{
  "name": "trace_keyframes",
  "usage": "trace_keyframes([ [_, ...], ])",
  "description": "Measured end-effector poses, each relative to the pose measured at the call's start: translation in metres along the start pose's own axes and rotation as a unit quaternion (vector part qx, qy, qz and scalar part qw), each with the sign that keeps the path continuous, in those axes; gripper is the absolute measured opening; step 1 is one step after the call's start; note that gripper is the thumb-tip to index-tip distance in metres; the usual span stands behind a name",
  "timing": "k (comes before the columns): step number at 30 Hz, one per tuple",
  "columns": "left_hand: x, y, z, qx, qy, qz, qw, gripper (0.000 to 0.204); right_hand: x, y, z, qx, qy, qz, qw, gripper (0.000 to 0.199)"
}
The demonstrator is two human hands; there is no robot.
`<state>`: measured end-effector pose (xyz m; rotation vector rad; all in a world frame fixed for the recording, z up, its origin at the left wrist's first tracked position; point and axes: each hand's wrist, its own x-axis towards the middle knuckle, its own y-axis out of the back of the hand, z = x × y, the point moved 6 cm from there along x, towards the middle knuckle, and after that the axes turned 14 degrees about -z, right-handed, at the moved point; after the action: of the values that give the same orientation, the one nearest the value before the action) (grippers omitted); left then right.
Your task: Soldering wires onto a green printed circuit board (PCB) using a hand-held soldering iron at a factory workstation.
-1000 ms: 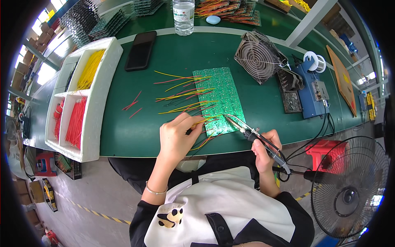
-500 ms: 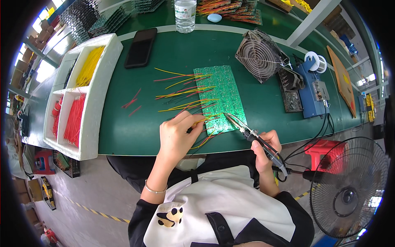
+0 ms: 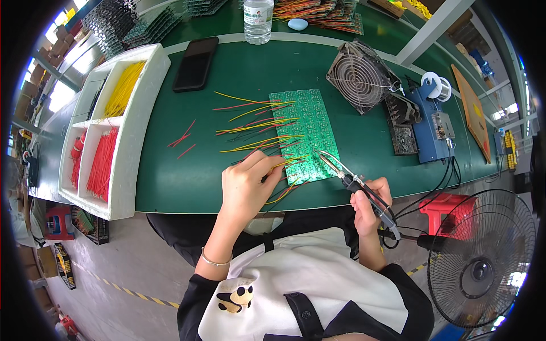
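At the near edge of the bench:
Left hand: the left hand [image 3: 245, 190] rests on the green table top [image 3: 170, 176], fingers pinched on a yellow wire [image 3: 287, 163] whose far end lies on the near corner of the circuit board [image 3: 304, 133].
Right hand: the right hand [image 3: 368, 206] is clenched round the handle of a soldering iron [image 3: 355, 184], held off the near edge of the table; the metal tip points far and left and sits over the near right corner of the board.
Circuit board: green, flat on the table, centre of the scene, just beyond both hands.
Loose wires: red and yellow wires [image 3: 250, 122] fan out leftward from the board's left edge; a few short red pieces [image 3: 183, 139] lie apart further left.
Tray: a white foam tray [image 3: 136, 131] at the left holds bundles of yellow wires in its far compartment and red ones in the near compartments.
Phone: a black phone [image 3: 196, 62] lies face up on the far left, beside the tray.
Bottle: a clear plastic bottle [image 3: 259, 20] stands at the far edge.
Small fan: a grey square fan [image 3: 359, 77] leans just right of the board.
Blue stand: a blue unit [image 3: 429, 125] with a solder reel [image 3: 438, 88] sits right of the fan.
Floor fan: a black fan [image 3: 483, 258] stands near right, off the table.
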<state>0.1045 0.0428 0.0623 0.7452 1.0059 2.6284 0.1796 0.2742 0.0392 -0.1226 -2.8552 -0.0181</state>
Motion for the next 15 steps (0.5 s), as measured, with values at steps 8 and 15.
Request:
trace_keyframes([
  [8, -0.001, 0.003, 0.002, -0.008, -0.004, 0.010, 1.000, 0.006, 0.002, 0.001, -0.002, 0.046, 0.006, -0.004, 0.999, 0.019],
  [15, -0.014, 0.034, 0.002, -0.007, 0.045, 0.039, 0.998, 0.022, -0.004, 0.017, -0.009, 0.023, 0.020, 0.038, 0.999, 0.019],
])
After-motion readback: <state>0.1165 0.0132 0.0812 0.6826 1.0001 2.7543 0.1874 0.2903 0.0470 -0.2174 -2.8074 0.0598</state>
